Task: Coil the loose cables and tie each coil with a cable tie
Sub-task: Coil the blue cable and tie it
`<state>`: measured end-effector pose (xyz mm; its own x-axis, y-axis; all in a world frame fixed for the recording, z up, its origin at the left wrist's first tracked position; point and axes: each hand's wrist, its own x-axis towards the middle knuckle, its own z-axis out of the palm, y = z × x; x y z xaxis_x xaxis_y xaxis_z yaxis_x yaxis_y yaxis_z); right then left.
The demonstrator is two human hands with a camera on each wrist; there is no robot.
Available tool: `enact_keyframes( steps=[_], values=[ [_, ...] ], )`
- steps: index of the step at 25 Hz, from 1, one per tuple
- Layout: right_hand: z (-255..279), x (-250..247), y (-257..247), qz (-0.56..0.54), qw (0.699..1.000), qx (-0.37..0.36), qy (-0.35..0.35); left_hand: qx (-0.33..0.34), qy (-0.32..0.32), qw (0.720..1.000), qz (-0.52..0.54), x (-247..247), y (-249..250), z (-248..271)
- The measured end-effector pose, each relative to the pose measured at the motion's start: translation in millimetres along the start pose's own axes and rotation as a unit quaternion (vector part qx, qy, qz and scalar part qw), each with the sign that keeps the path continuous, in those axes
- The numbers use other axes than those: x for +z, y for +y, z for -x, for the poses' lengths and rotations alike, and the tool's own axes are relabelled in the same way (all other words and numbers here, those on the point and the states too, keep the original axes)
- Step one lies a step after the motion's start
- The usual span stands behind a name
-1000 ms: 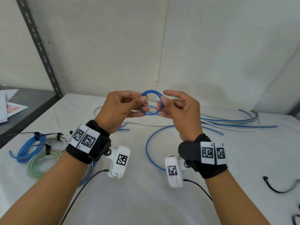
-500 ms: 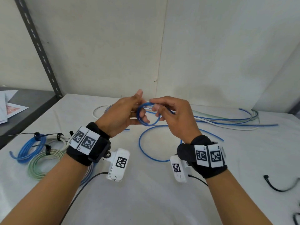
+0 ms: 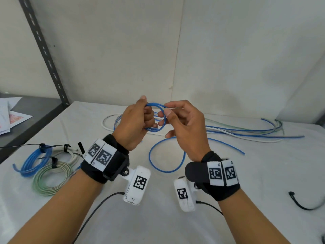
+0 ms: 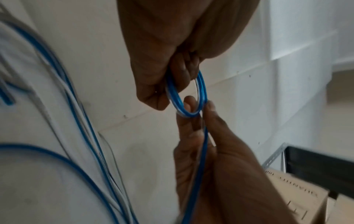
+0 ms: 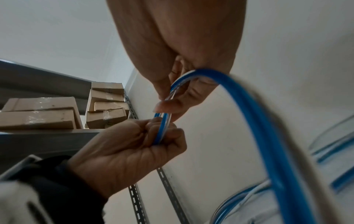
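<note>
Our left hand (image 3: 136, 123) now curls round the small blue coil (image 3: 156, 118), raised higher above the table (image 3: 158, 217) than before; our right hand (image 3: 184, 125) pinches its far side.

A thin blue cable (image 3: 159, 118) is wound into a small ring of a few turns, held up above the table. Its free length drops in a wide loop and trails off right, ending loose. More loose cables (image 3: 246, 132), blue, white and pale green, lie strewn behind it. Three tied coils (image 3: 44, 166) rest at left.
</note>
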<state>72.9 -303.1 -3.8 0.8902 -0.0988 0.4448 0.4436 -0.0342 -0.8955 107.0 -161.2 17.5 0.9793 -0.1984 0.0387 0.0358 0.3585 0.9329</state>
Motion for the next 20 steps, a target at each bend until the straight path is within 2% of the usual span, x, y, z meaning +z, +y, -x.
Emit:
enact_keyframes(
  steps=[4,8,12,16,20],
  values=[
    [6,13,5,-0.042,0.999,0.007,0.028,-0.01,0.04,0.993,0.113,0,0,-2],
    [10,20,10,-0.008,0.999,-0.013,0.048,0.006,0.063,0.986,0.155,0,-2,-2],
    [11,20,14,-0.04,0.994,-0.011,0.096,0.016,0.081,0.98,0.183,7,-8,0],
    [13,25,17,-0.021,0.998,-0.017,0.062,0.017,0.085,0.975,0.206,3,-9,-2],
    [1,9,11,-0.013,0.999,-0.017,0.047,-0.007,0.043,0.985,0.165,-1,-7,-2]
  ],
)
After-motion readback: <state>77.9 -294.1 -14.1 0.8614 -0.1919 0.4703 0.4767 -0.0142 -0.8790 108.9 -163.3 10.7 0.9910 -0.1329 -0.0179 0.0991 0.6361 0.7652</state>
